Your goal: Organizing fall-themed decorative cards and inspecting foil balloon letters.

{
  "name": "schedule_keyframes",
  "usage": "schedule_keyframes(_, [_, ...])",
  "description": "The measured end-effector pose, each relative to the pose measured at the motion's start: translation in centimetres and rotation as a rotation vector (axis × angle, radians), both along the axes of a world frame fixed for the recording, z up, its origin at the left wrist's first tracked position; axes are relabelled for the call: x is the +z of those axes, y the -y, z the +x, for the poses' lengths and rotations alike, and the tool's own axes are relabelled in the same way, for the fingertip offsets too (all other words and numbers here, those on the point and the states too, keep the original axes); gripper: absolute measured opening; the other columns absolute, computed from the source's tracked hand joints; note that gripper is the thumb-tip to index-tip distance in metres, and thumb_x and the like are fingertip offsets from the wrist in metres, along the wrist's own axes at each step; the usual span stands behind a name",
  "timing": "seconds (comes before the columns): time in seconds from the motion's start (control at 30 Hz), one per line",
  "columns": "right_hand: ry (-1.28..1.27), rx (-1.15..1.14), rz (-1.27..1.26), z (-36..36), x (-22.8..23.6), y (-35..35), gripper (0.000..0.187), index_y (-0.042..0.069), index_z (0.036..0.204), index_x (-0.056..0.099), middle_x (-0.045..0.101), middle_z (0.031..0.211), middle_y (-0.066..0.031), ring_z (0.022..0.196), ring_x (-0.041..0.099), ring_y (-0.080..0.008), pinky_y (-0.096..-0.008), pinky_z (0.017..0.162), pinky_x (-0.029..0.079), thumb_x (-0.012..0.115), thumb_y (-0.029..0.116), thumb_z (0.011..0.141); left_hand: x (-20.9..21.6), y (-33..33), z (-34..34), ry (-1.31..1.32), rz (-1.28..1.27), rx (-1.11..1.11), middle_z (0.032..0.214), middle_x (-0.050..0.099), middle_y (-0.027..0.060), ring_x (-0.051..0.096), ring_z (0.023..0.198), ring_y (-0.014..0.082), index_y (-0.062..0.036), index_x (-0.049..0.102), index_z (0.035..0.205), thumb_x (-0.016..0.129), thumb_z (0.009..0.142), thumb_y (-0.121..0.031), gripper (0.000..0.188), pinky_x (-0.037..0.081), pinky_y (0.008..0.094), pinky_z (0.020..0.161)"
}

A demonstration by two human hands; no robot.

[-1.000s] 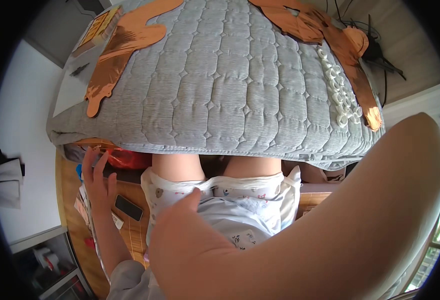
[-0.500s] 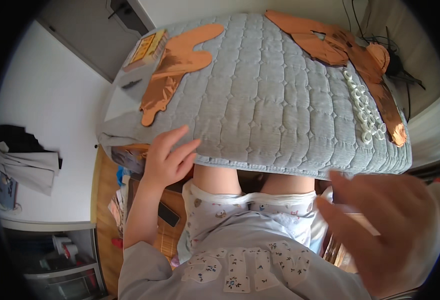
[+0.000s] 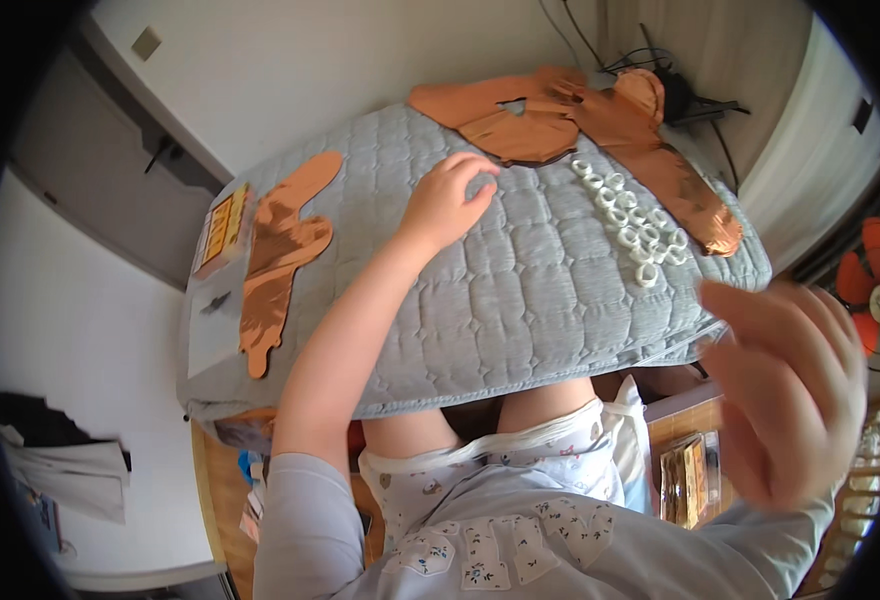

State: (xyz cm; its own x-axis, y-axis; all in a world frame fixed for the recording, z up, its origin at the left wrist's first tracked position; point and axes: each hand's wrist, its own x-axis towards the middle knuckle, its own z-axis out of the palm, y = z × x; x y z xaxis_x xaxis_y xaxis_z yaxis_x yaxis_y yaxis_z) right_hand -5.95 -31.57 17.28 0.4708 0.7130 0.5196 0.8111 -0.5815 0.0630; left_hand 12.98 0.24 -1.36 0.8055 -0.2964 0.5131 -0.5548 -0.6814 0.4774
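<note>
while it fills the middle of the view, a grey quilted mattress [image 3: 520, 310] bears two flat balloons. the larger copper-coloured foil balloon [image 3: 645, 155] lies partly folded along its far right part; the smaller copper-coloured foil balloon [image 3: 280, 255] lies toward the left edge, well apart from it. past the mattress, at the far right, shows an orange-bladed fan [image 3: 878, 300]. a pale sheet [image 3: 215, 345] lies just beside the smaller balloon, a yellow-and-red box [image 3: 225, 228] near its far end. the left hand [image 3: 447, 205] is over the mattress near the larger balloon, fingers bent, thumb parted from them, nothing seen between. the right hand [image 3: 790, 390], blurred, is well apart from it near the mattress's near right corner, fingers curled; whether they grip anything cannot be told. a narrow dark item [image 3: 218, 303] lies on the sheet. small white rings [image 3: 629, 238] cluster beside the larger balloon.
</note>
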Motion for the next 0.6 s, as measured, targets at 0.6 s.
schedule_keyframes(0.6, [-0.532,0.002,-0.056,33.7,-18.2,-10.0,0.027,0.011,0.111,0.073,0.072,0.108,-0.0098,0.099,0.066,-0.03,-0.0422,0.086,0.052,0.068,0.024,0.088,-5.3,2.9,6.6,0.002,-0.101,0.508,0.117,0.068,0.0113,0.061,0.112,0.0317,-0.0078,0.059,0.12,0.067,0.087,-0.025,0.037,0.048,0.0438,0.094])
